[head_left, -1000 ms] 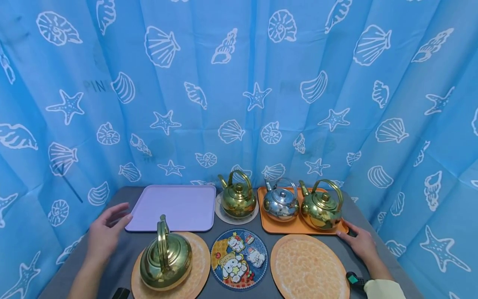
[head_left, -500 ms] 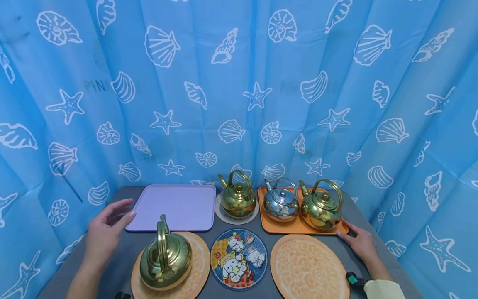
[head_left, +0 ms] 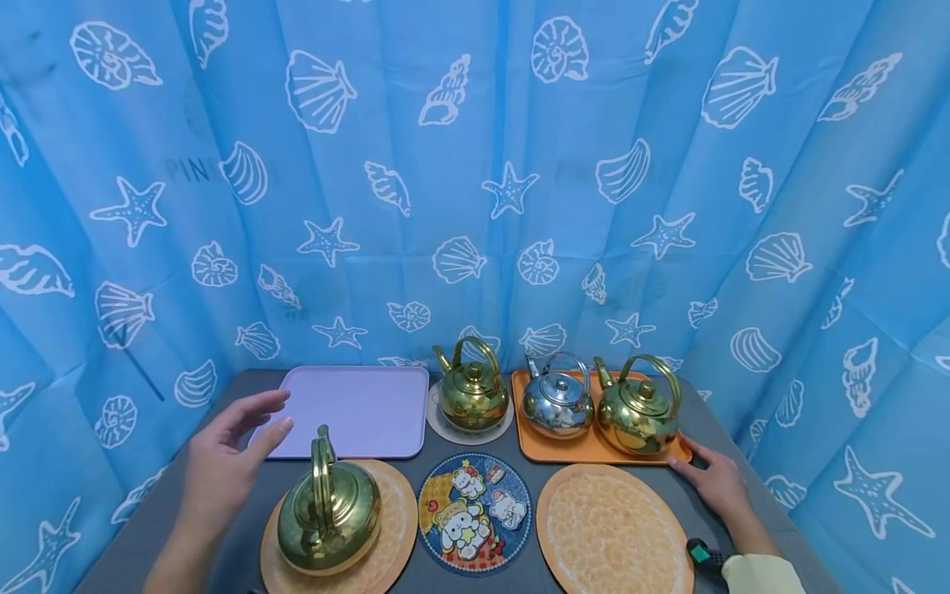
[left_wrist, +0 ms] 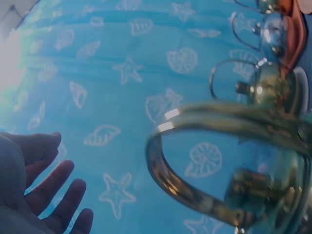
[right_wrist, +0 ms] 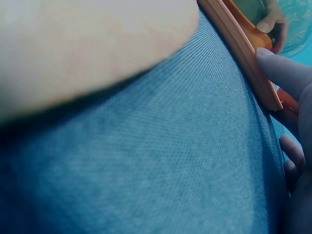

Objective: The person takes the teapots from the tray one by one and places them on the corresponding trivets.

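Observation:
In the head view my left hand [head_left: 223, 466], fingers spread and holding nothing, hovers left of a large gold kettle [head_left: 352, 520]. That kettle stands on a round tan placemat [head_left: 401, 503]; its arched handle [left_wrist: 163, 180] fills the middle of the left wrist view. My right hand [head_left: 716, 483] grips the front right corner of an orange tray [head_left: 564, 454], the thumb [right_wrist: 278, 68] against its side in the right wrist view and the other fingers partly hidden round the corner. On the tray sit a silver kettle [head_left: 558, 406] and a gold kettle [head_left: 640, 425].
Another gold kettle [head_left: 473, 400] stands on a pale round mat [head_left: 438, 429] at the back centre. A lilac tray [head_left: 349, 412] lies at the back left. In front are a cartoon-printed round mat [head_left: 475, 516] and a second tan placemat [head_left: 612, 532]. A blue curtain [head_left: 475, 206] encloses the table.
My left hand has moved rightward, closer to the large gold kettle, and now overlaps the lilac tray's left edge more. The right hand, trays and kettles have stayed in place.

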Motion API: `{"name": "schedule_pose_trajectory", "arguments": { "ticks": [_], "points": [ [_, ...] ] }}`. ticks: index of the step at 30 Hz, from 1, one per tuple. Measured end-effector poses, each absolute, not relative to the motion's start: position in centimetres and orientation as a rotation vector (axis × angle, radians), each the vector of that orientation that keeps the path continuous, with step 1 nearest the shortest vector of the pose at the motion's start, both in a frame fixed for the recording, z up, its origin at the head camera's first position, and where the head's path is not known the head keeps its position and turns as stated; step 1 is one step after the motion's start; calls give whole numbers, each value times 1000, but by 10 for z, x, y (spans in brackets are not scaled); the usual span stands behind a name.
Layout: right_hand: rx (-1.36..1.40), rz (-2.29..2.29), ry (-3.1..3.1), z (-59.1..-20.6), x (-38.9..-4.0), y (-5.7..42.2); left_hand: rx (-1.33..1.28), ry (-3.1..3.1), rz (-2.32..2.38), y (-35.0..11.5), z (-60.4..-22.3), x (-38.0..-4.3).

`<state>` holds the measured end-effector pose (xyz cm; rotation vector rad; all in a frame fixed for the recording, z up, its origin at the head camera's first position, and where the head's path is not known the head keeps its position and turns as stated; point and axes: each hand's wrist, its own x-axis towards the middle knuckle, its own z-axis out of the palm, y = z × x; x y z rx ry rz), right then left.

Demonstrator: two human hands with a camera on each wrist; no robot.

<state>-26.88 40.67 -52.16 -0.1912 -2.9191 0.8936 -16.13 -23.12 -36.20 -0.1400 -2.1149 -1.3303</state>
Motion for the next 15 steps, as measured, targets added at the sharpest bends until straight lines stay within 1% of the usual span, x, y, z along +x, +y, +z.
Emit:
{"name": "schedule_pose_trajectory", "arguments": {
  "ticks": [7,15],
  "points": [
    [-197,913,-2925,-522,-269,407,-299,-2069,-1378,-216,-350,-155],
    [-183,925,-2908,-523,-269,407,-540,-2032,-1419,-194,-344,-147]
  ]
}}
